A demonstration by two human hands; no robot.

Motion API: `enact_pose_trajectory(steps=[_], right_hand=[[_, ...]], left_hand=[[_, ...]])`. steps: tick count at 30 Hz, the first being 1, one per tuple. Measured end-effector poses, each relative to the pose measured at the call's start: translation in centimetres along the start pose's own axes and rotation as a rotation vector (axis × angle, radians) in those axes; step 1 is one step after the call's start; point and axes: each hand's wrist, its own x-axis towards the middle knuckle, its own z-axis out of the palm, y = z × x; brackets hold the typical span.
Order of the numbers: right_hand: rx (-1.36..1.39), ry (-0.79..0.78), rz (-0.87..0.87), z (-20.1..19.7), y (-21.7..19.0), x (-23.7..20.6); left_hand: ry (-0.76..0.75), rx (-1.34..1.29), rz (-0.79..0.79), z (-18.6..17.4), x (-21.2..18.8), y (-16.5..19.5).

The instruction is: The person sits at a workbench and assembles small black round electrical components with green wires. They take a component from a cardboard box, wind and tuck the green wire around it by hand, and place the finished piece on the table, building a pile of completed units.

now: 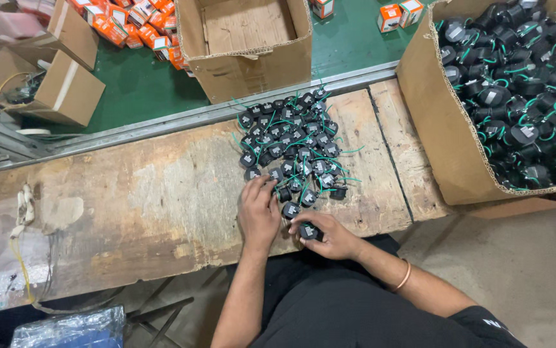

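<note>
Flanking the hands (294, 222): black parts (291, 142), full carton (445, 129).

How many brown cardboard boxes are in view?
4: an empty open box top centre, a big box of black parts at right, two boxes top left. Others may be cut off.

Parts (291, 145): black, with thin green wires and small grey-white labels. Same black and green in large box (445, 148), plain brown cardboard. Empty box (252, 61): brown cardboard, paler inside. Table (149, 206): worn tan wood, blotched with grey and rust-brown patches. Belt (136, 87): dark green, edged by grey metal rail (162, 125). Small cartons (129, 22): orange and white. Bangle (405, 276): copper-coloured. Clothing (336, 309): black. Bag (71, 328): blue-tinted clear plastic.
</note>
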Motion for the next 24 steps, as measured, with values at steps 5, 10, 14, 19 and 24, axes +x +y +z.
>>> enact_pose_trajectory(steps=[5,10,14,19,24], right_hand=[[0.046,-0.03,-0.044,0.3,0.7,-0.9],[0.051,-0.009,-0.072,0.7,0.8,-1.7],[0.148,0.034,0.04,1.0,1.0,-1.7],[0.048,0.05,-0.079,1.9,1.5,-1.5],[0.055,0.108,-0.01,2.3,2.1,-1.0]], left_hand=[[0.059,-0.132,-0.266,-1.1,-2.3,-1.2],[0.256,-0.264,-0.334,-2.1,-4.1,-3.6],[0.435,-0.486,-0.371,-1.8,-4.3,-5.8],[0.339,-0.531,-0.285,-1.5,-4.7,-6.9],[0.523,-0.51,-0.138,-1.6,-4.9,-6.8]])
